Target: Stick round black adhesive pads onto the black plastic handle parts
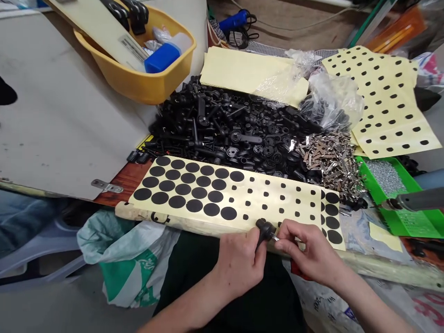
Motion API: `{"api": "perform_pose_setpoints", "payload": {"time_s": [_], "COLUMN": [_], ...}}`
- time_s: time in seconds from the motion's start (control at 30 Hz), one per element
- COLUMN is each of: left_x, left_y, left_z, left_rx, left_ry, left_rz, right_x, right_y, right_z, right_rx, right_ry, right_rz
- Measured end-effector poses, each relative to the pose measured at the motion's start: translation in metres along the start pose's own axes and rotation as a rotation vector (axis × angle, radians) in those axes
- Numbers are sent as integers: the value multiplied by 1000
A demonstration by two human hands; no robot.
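Bare forearms [183, 303] right up close! My left hand [239, 263] is clamped round a knobbly black plastic part [266, 228], over my dark lap [231, 312] at the table's [123, 182] edge; my right hand [308, 254] pinches a slim, shiny metal piece [275, 237] at its side. Just beyond, a smooth yellow sheet [256, 196] of black dots. Behind, a jumbled heap of black parts [222, 127], glinting metal strips [329, 159] beside it, all on reddish wood. Farther back, crinkled clear film [335, 97], then a blue tool [233, 21].
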State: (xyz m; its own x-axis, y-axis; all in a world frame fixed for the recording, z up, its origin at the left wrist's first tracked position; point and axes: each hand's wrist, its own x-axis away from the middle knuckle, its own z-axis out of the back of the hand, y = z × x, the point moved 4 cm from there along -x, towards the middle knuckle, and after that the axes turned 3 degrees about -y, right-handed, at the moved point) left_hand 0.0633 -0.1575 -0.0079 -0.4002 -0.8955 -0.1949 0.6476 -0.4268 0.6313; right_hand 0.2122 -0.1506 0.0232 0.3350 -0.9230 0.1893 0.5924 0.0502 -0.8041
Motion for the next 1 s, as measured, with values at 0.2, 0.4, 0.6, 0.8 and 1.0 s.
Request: {"api": "perform_pose_setpoints", "payload": {"time_s": [0.2,0.4,0.6,0.8,1.0], "left_x": [0,0,1,2,2], "left_y": [0,-2,-3,-5,-1], "left_z": [2,1,1,0,-1], "left_rx": [9,-8,-14,-5,-12], "left_ry": [-21,-30,-24,-15,63], "left_rz": [-21,-16,-31,-45,-19], "right_x": [-7,-13,-12,-15,2], "right_y": [0,7,-4,1,-4], "right_z": [3,0,7,4,2], "right_rx": [9,-252,59,-53,53], "right_ry": [-102,-196,-92,-124,81], "right_rz": [22,-292,-86,-153,4]}}
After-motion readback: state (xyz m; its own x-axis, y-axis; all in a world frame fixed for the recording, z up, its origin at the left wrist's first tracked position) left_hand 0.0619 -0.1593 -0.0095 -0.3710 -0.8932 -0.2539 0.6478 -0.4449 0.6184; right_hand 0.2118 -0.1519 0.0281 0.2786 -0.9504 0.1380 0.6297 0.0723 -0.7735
